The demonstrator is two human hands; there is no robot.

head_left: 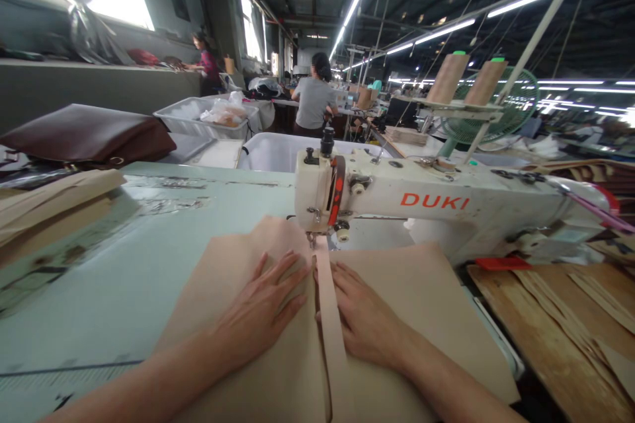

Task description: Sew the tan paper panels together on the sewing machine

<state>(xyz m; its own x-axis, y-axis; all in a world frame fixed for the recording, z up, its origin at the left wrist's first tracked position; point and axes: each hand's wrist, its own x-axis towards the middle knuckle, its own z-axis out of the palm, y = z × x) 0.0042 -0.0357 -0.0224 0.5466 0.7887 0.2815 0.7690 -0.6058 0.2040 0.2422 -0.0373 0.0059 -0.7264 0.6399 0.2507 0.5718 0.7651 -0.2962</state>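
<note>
A wide tan sheet of material [397, 277] lies under the sewing machine [377, 192], and a narrow, lighter tan strip [330, 324] runs lengthwise along its middle to the presser foot [312, 240]. My left hand [270, 301] rests flat on the left part of the sheet, fingers spread and pointing toward the needle area. On the other side, my right hand [367, 320] holds the strip at its right edge. Parts of its fingers pass behind the strip, and fingertips show at the strip's left side. A dark gap shows along the strip's left edge.
Tan pieces [49, 211] are stacked on the left of the pale green tabletop [149, 238]. Behind them lies a brown leather bag [89, 135]. Thread cones [449, 78] stand above the machine. At right, a wooden board [555, 297] carries strips. A person [315, 99] sits ahead.
</note>
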